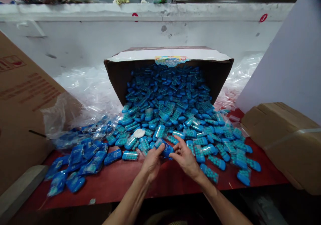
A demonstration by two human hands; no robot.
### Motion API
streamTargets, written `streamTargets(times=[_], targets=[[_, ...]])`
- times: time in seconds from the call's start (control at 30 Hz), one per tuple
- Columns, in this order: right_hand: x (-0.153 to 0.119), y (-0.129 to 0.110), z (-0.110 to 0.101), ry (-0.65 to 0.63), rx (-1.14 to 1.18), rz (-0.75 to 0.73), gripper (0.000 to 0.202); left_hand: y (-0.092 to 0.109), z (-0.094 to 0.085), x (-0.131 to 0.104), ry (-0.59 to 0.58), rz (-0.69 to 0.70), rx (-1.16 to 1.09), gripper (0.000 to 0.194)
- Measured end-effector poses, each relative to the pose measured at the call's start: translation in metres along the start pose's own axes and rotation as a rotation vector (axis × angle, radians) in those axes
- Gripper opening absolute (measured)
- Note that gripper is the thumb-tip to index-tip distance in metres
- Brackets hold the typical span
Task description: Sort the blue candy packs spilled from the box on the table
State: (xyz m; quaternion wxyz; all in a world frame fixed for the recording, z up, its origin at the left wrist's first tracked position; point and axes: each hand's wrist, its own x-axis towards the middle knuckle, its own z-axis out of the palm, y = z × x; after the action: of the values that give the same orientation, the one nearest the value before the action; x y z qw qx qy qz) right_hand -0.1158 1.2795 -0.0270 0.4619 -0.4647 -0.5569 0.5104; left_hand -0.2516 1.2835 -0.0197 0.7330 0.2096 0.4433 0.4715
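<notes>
My left hand point(153, 159) pinches a small blue packet point(166, 149) between thumb and fingers, at the front of a heap of blue-capped clear containers point(175, 113) with teal pellets inside. My right hand point(184, 156) touches the packet's right side with thumb and fingertips, its index finger raised. The heap spills from a cardboard box point(222, 81) lying on its side. A round white piece point(139, 133) lies on the heap. To the left, several blue printed packets point(87, 156) are piled on the red table surface point(120, 181).
Clear plastic bags point(87, 87) are heaped behind the packets. A large carton point(22, 107) stands at the left, and a brown cardboard box point(288, 141) at the right. A white panel point(288, 61) leans at the right. Behind is a white wall with a ledge point(210, 10).
</notes>
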Motion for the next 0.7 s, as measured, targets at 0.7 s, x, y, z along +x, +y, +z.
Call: streamTargets(times=[0.7], targets=[[0.005,0.014,-0.011,-0.239,0.322,0.09,0.073,-0.024,-0.001,-0.004,-0.283,0.009,-0.196,0.023]])
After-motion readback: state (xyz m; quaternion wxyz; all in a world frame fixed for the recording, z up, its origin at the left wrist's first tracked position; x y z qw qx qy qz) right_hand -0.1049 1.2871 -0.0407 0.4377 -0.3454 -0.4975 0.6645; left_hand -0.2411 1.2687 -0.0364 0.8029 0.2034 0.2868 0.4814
